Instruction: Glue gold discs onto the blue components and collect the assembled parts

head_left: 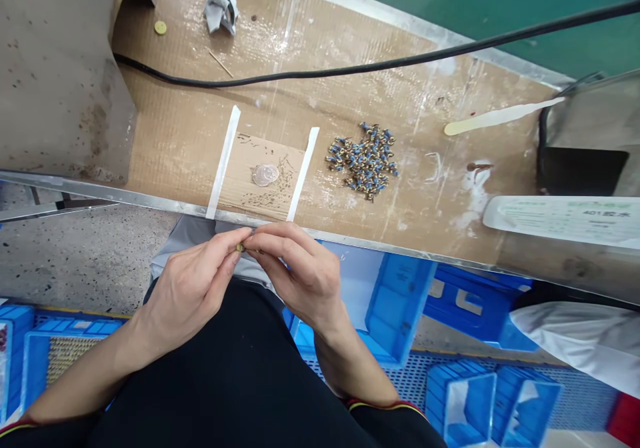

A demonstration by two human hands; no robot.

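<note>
Black shirt cloth point(215, 375) of mine lies closest, with both hands reaching out beyond it at the worktop's edge. With my left hand point(193, 281) I have a small yellowish piece point(241, 247) pinched between thumb and forefinger, just off the worktop point(170, 135). My right hand point(305, 271) meets it there, its grip closed at the fingertips; what those fingertips pinch is too hidden to tell. Just past my hands, two white tape strips point(223, 161) flank a cardboard patch point(240, 185) bearing a clear blob point(265, 175). Off to its right sits a pile of blue-and-brass pieces point(367, 161).
</note>
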